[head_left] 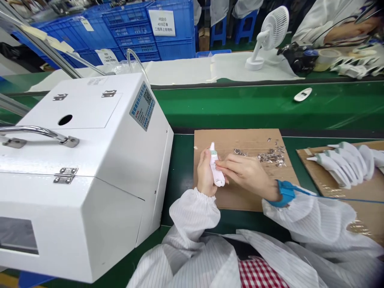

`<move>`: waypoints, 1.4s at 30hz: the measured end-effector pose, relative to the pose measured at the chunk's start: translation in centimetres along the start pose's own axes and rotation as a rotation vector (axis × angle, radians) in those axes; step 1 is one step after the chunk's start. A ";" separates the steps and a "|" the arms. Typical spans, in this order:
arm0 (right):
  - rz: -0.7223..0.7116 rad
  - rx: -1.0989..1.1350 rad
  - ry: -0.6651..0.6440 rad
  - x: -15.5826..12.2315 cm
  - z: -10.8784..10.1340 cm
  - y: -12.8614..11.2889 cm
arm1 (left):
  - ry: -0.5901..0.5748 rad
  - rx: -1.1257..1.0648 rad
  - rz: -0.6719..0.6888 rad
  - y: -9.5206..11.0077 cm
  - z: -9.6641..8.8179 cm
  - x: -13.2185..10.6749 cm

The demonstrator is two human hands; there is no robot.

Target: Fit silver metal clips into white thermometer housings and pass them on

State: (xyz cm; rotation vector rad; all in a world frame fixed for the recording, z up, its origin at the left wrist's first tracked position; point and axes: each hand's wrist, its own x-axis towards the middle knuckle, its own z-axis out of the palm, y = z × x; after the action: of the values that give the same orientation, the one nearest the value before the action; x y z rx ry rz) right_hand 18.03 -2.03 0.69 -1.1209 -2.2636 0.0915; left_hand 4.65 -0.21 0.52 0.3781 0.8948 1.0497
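Note:
My left hand point(205, 173) is wrapped round a white ear thermometer point(216, 170) with a pale green collar, its narrow tip pointing away from me. Against the thermometer's body press the fingertips of my right hand point(244, 173), pinched together; anything small between them is hidden. A blue wrist strap point(283, 193) circles my right wrist, its cord running off to the right. Under both hands lies a cardboard sheet point(249, 200). Small shiny metal pieces point(273, 156) are scattered on it, just beyond my right hand.
A large white box machine point(126, 160) with a metal handle fills the left. More white thermometers point(345, 164) lie in a row on cardboard at right. Beyond, a green conveyor belt point(234, 106) carries one white piece point(303, 94). A white fan point(271, 30) and a co-worker's arm point(345, 32) are behind.

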 end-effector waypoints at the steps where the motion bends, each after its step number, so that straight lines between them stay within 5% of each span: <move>1: -0.048 0.007 -0.069 0.1 -0.4 0.2 | -0.003 -0.014 -0.028 0.4 -0.2 0.2; 3: -0.043 0.056 -0.184 0.2 -1.1 0.8 | -0.004 -0.048 -0.074 1.4 -0.7 0.6; 7: 0.393 0.068 -0.201 0.6 -0.8 2.7 | 0.049 -0.133 -0.029 3.6 -2.3 1.4; 10: 0.585 -0.074 -0.398 1.1 1.2 4.2 | 0.082 -0.175 0.002 4.3 -3.4 1.6; 15: 0.521 -0.124 -0.494 2.3 4.5 4.8 | 0.059 -0.175 -0.065 3.0 -4.0 1.2; 20: 0.439 -0.154 -0.537 3.1 5.4 4.6 | 0.045 -0.138 -0.095 2.1 -4.0 1.1; 27: 0.451 -0.094 -0.447 4.9 3.1 3.9 | 0.048 -0.080 -0.058 1.2 -3.1 1.5; 33: 0.512 0.697 -0.356 4.4 1.1 1.0 | 0.069 -0.044 -0.099 0.0 -1.7 1.5; 42: 0.405 0.475 -0.274 3.8 1.0 0.8 | 0.119 -0.061 -0.144 -0.3 -1.0 1.2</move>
State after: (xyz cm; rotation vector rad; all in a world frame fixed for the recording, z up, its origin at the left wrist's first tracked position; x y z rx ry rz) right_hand 16.34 1.53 1.49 -1.3335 -2.0381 0.9421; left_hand 4.32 0.57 -0.85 0.1988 0.9789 0.9712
